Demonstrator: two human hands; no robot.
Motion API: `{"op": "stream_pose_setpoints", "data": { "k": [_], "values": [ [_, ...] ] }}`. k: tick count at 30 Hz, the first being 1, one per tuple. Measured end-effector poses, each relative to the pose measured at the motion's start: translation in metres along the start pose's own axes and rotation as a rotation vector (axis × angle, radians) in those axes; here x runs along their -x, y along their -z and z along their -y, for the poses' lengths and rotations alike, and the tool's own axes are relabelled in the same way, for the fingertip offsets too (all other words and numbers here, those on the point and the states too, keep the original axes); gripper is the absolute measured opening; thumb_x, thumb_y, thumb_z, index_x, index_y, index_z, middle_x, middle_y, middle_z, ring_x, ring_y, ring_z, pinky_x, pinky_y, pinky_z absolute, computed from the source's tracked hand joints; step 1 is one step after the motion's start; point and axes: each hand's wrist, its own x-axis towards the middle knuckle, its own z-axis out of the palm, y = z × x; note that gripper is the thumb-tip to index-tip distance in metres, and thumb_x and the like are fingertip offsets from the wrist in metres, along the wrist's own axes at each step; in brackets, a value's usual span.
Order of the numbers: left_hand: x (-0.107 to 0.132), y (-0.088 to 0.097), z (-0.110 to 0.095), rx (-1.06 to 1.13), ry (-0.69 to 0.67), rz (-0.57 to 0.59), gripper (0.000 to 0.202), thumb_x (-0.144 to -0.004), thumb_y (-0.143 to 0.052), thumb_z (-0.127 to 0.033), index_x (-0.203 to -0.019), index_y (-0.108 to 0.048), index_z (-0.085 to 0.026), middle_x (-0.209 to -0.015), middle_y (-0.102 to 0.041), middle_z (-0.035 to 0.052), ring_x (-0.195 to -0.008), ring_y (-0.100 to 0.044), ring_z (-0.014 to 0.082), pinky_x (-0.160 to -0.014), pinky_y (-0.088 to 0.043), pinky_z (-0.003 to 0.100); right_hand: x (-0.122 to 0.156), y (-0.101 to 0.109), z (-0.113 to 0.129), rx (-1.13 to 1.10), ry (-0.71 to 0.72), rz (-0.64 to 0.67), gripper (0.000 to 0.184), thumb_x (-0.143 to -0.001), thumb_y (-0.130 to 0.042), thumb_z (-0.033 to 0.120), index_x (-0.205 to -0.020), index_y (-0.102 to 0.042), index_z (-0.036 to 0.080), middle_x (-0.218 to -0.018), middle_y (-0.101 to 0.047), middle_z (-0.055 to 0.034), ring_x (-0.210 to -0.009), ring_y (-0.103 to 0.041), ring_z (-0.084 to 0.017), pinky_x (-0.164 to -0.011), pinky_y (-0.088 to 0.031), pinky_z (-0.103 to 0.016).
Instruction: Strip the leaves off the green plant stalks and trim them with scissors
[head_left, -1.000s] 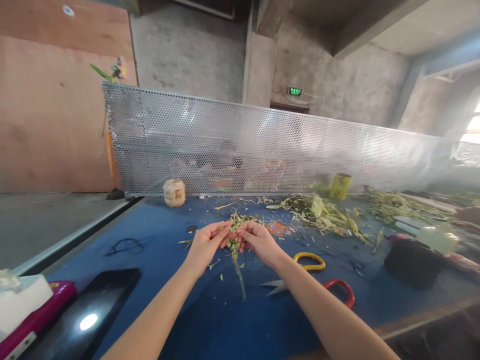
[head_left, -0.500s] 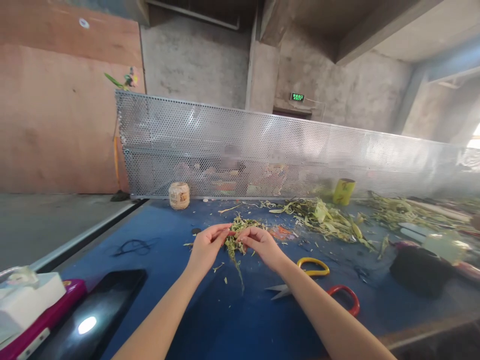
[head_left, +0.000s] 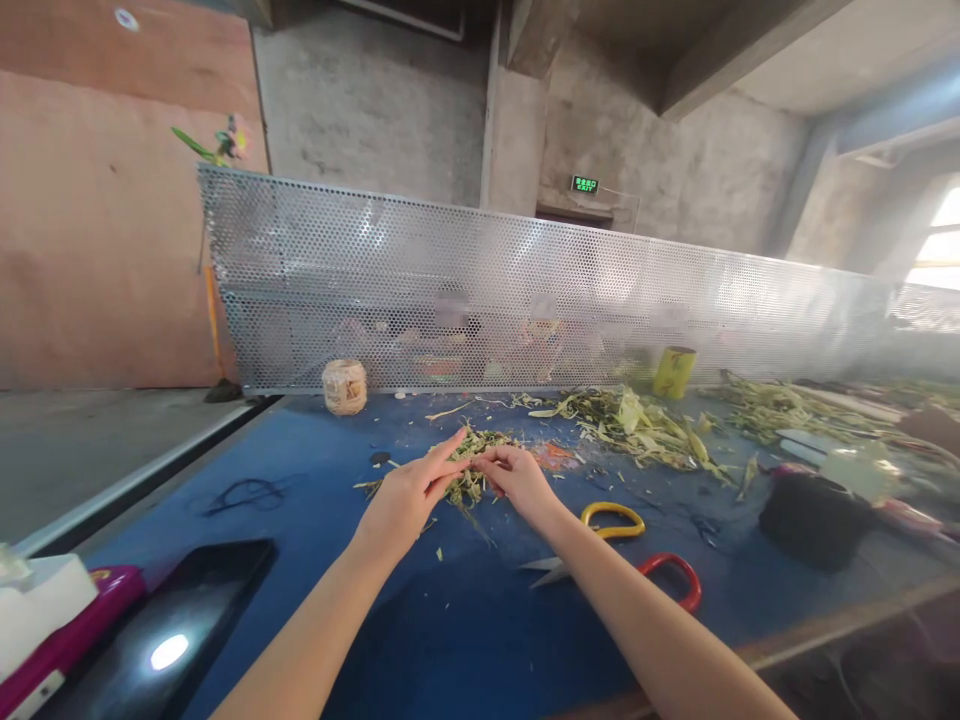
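Note:
Both hands work close together over a small heap of dried green plant bits point(head_left: 474, 490). My left hand point(head_left: 401, 500) has its fingers stretched out, the index pointing up and away from the thumb. Its thumb tip comes up to the fingertips of my right hand point(head_left: 521, 487). That hand is closed in a pinch, and whatever lies between its fingertips is too small to make out. Scissors with one yellow and one red handle point(head_left: 667, 570) lie partly under my right forearm, blades pointing left.
On the blue tabletop point(head_left: 450, 640) are a ball of twine point(head_left: 345, 387), a phone point(head_left: 180, 610), dark thread point(head_left: 247, 493), a larger pile of dried leaves point(head_left: 637, 425), a yellow-green cylinder point(head_left: 675, 372) and a black bundle point(head_left: 814, 520). A perforated metal screen point(head_left: 420, 250) borders the back.
My left fingers have straightened and spread, where before they were pinched together. My right hand stays in a pinch. The whole view has shifted slightly, so things appear further left.

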Motion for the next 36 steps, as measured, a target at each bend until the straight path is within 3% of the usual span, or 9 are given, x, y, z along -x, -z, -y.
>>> {"op": "stream_pose_setpoints", "data": {
  "k": [3, 6, 12, 16, 19, 22, 25, 31, 36],
  "values": [
    [-0.001, 0.0, 0.001, -0.062, 0.004, 0.064, 0.045, -0.071, -0.056, -0.024, -0.116, -0.052, -0.029, -0.089, -0.069, 0.002, -0.087, -0.061, 0.0226, -0.081, -0.041, 0.031, 0.001, 0.0, 0.001, 0.019, -0.004, -0.003, 0.022, -0.063, -0.057, 0.038, -0.064, -0.056, 0.016, -0.041, -0.038, 0.0067, -0.039, -0.033, -0.006, -0.041, -0.025, -0.02],
    [-0.002, 0.0, 0.003, -0.094, 0.02, 0.037, 0.047, -0.071, -0.056, -0.024, -0.117, -0.051, -0.027, -0.087, -0.069, 0.003, -0.083, -0.062, 0.0224, -0.077, -0.042, 0.029, 0.003, 0.0, 0.003, 0.036, 0.03, -0.006, 0.019, -0.066, -0.055, 0.035, -0.066, -0.058, 0.016, -0.043, -0.038, 0.0063, -0.04, -0.033, -0.006, -0.043, -0.025, -0.021],
    [-0.001, -0.004, 0.008, -0.103, 0.08, 0.023, 0.05, -0.07, -0.055, -0.023, -0.12, -0.047, -0.025, -0.076, -0.07, 0.0024, -0.062, -0.062, 0.0182, -0.064, -0.042, 0.027, 0.007, -0.005, 0.005, 0.045, 0.249, 0.031, 0.012, -0.067, -0.058, 0.03, -0.065, -0.06, 0.018, -0.069, -0.055, -0.0007, -0.059, -0.046, -0.01, -0.055, -0.035, -0.022],
    [-0.003, -0.007, 0.004, 0.055, 0.226, -0.018, 0.051, -0.07, -0.057, -0.029, -0.118, -0.046, -0.019, -0.074, -0.069, 0.0035, -0.05, -0.055, 0.0136, -0.06, -0.043, 0.026, 0.008, -0.005, 0.006, -0.207, 0.184, 0.127, 0.025, -0.07, -0.057, 0.036, -0.089, -0.059, 0.021, -0.085, -0.057, -0.0022, -0.054, -0.044, -0.007, -0.047, -0.035, -0.02],
    [-0.003, -0.008, 0.0, 0.239, 0.28, -0.05, 0.058, -0.068, -0.059, -0.031, -0.121, -0.04, -0.016, -0.07, -0.068, 0.0033, -0.05, -0.053, 0.0119, -0.06, -0.043, 0.026, 0.01, -0.004, 0.007, -0.285, 0.16, 0.199, 0.036, -0.066, -0.063, 0.032, -0.099, -0.055, 0.021, -0.093, -0.057, -0.0025, -0.067, -0.051, -0.008, -0.058, -0.04, -0.02],
    [-0.003, -0.01, -0.002, 0.355, 0.29, -0.049, 0.065, -0.067, -0.061, -0.03, -0.124, -0.033, -0.016, -0.068, -0.068, 0.0025, -0.05, -0.053, 0.0111, -0.059, -0.044, 0.026, 0.01, -0.005, 0.007, -0.28, 0.115, 0.298, 0.038, -0.061, -0.068, 0.025, -0.097, -0.056, 0.02, -0.089, -0.059, -0.0013, -0.075, -0.055, -0.009, -0.071, -0.042, -0.024],
    [-0.003, -0.012, -0.002, 0.377, 0.294, -0.024, 0.061, -0.066, -0.063, -0.029, -0.119, -0.036, -0.017, -0.069, -0.068, 0.0027, -0.047, -0.053, 0.0102, -0.059, -0.045, 0.026, 0.01, -0.008, 0.005, -0.289, 0.052, 0.347, 0.042, -0.058, -0.069, 0.023, -0.097, -0.055, 0.019, -0.082, -0.06, 0.0003, -0.071, -0.056, -0.01, -0.07, -0.042, -0.025],
    [-0.002, -0.012, -0.002, 0.325, 0.287, -0.053, 0.043, -0.068, -0.062, -0.028, -0.104, -0.04, -0.019, -0.072, -0.068, 0.0032, -0.044, -0.051, 0.0087, -0.054, -0.044, 0.024, 0.009, -0.008, 0.003, -0.183, 0.033, 0.323, 0.024, -0.059, -0.068, 0.03, -0.074, -0.057, 0.014, -0.065, -0.058, 0.0025, -0.058, -0.049, -0.007, -0.055, -0.036, -0.019],
    [-0.002, -0.012, -0.001, 0.301, 0.291, -0.064, 0.036, -0.069, -0.059, -0.025, -0.099, -0.039, -0.019, -0.068, -0.068, 0.0018, -0.045, -0.053, 0.0095, -0.058, -0.045, 0.025, 0.007, -0.007, 0.0, -0.108, -0.009, 0.249, 0.028, -0.056, -0.069, 0.038, -0.065, -0.059, 0.013, -0.053, -0.05, 0.0046, -0.044, -0.036, -0.003, -0.044, -0.028, -0.019]
  ]
}}
